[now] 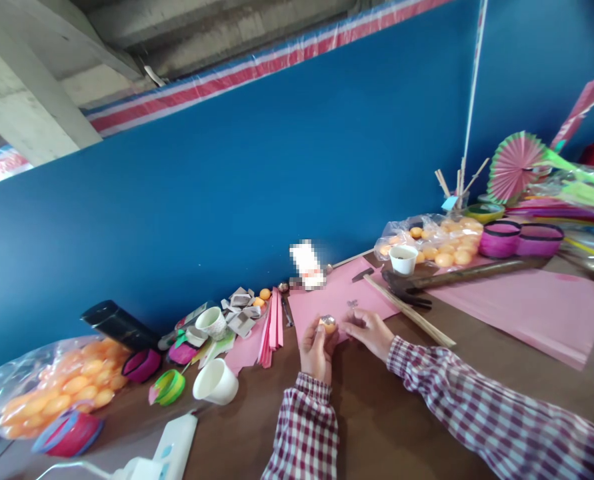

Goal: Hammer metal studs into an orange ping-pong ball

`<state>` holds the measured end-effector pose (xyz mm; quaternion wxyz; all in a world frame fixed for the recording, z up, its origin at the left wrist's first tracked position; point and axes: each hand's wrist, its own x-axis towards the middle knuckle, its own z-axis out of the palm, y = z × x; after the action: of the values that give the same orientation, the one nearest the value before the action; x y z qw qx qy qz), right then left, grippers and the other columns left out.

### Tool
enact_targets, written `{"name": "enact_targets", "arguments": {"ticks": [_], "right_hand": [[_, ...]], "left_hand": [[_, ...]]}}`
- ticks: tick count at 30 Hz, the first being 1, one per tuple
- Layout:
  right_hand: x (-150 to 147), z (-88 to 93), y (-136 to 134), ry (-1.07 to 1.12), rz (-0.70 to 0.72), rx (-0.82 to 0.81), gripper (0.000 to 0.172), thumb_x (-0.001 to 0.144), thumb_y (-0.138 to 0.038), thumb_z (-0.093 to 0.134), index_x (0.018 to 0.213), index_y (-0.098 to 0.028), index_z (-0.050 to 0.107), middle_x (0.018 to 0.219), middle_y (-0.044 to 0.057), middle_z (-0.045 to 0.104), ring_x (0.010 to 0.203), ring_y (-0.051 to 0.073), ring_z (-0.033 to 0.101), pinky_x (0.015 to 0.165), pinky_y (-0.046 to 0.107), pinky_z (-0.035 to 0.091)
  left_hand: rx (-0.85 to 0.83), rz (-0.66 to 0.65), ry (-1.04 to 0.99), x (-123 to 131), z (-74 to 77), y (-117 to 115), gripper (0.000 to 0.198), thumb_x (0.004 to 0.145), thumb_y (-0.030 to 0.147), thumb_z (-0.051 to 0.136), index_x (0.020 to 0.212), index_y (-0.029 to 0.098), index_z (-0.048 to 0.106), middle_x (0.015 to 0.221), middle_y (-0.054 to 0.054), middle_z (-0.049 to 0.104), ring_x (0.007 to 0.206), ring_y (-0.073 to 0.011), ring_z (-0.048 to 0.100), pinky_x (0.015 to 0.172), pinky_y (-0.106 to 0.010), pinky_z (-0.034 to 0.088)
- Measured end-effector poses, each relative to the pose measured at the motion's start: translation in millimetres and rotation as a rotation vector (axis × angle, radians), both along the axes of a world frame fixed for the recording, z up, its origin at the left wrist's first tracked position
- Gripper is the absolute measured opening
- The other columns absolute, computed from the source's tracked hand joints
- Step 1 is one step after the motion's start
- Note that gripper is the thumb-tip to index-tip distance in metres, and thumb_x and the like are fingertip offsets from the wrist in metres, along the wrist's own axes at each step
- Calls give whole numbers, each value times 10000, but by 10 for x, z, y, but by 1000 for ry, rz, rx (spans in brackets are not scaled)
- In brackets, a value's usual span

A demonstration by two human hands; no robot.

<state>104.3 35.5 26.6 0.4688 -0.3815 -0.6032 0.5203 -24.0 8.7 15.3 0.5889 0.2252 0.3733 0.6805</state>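
A blue wall [227, 180] fills the back, and before it runs the brown table [371, 427]. Now the arms: the right sleeve [481, 413], checked, slants in long and low from the lower right corner, while the left sleeve [304, 427] stands almost straight up from the bottom edge, foreshortened. Beyond them lies a pink sheet [321, 297], with another pink sheet [531, 310] off to the right. A bag of orange balls [71, 383] bulges on the far left, and a smaller bag [431, 243] sits by the wall on the right. A hammer [467, 275] lies in front of that one, its head by a wooden stick [411, 313] that points down toward the right forearm.

And here are the hands, close together at the near edge of the first sheet. The left hand [317, 353] is upright, thumb toward us, fingers curled behind, gripping the ball. The right hand [371, 333] comes in sideways, wrist bent a little, thumb and forefinger reaching for the ball, the other fingers loosely curled; whether it pinches anything, I cannot tell. The ball [328, 325] sits at the left fingertips, orange below, silvery on top. Smallest, a silvery scrap [353, 303] rests on the paper just beyond the right fingertips.
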Motion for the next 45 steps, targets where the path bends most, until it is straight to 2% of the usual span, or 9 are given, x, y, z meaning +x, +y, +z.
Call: {"name": "enact_targets", "arguments": {"ticks": [7, 14, 22, 29, 35, 42, 45], "right_hand": [[-5, 4, -9, -31, -15, 57, 272, 675, -417, 564, 727, -149, 562, 510, -44, 474, 440, 62, 406, 410, 194, 332], [2, -18, 8, -17, -25, 25, 299, 690, -448, 536, 709, -149, 535, 515, -37, 499, 438, 66, 431, 420, 196, 348], [18, -25, 18, -63, -53, 106, 197, 717, -356, 526, 715, -161, 502, 540, -39, 486, 460, 63, 424, 422, 187, 344], [10, -46, 18, -39, -23, 73, 248, 694, -401, 550, 713, -156, 515, 548, -30, 506, 462, 65, 431, 427, 194, 360], [1, -46, 18, -30, -39, 105, 214, 707, -357, 541, 749, -147, 534, 614, -5, 551, 541, 89, 492, 506, 216, 406], [5, 0, -8, -37, -28, 105, 251, 740, -384, 489, 791, -150, 562, 684, 20, 590, 588, 112, 543, 529, 234, 442], [8, -8, -6, -66, -39, 118, 233, 736, -366, 495, 799, -152, 562, 645, 7, 575, 555, 101, 526, 496, 216, 419]], "left_hand": [[41, -11, -17, -3, -32, 18, 342, 653, 174, 637, 985, 157, 555, 907, -75, 636, 806, -144, 607, 768, -286, 461], [42, -4, 11, 2, -40, 13, 378, 640, 151, 651, 1001, 170, 540, 921, -65, 625, 812, -139, 602, 782, -291, 454], [57, -6, 9, 5, -26, 7, 389, 641, 167, 650, 1016, 173, 546, 933, -68, 622, 828, -143, 600, 805, -302, 443], [66, -2, -11, -1, -43, 17, 369, 668, 209, 627, 1027, 180, 546, 948, -77, 624, 848, -156, 605, 827, -321, 439], [88, -9, -18, 8, -46, 16, 365, 666, 179, 631, 1020, 177, 538, 934, -69, 626, 845, -143, 604, 821, -292, 446], [25, -36, 38, 12, 3, -8, 421, 657, 252, 639, 1055, 190, 516, 949, -80, 617, 824, -170, 611, 739, -310, 481], [16, -31, 61, 15, 10, -15, 414, 659, 252, 636, 1051, 192, 518, 955, -82, 618, 843, -176, 606, 729, -303, 483]]}}
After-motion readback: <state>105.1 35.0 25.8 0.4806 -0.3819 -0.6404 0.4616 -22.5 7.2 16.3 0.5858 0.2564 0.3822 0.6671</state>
